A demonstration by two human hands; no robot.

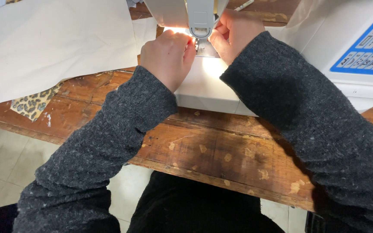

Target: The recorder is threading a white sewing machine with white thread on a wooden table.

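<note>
A white sewing machine [346, 39] stands on a worn wooden table [221, 146], its lamp lighting the bed [203, 82]. My left hand [167, 56] rests on the bed just left of the presser foot [200, 36], fingers curled toward the needle. On the other side of the foot is my right hand [234, 32], its fingers bunched close to the needle area. The glare and both hands hide what the fingertips touch. Both arms wear dark grey knitted sleeves.
A large cream fabric sheet [52, 43] lies at the left, with a leopard-print piece [33, 103] sticking out beneath it. The machine's blue control panel [365, 47] is at the right. Tiled floor [5, 164] shows below the table's front edge.
</note>
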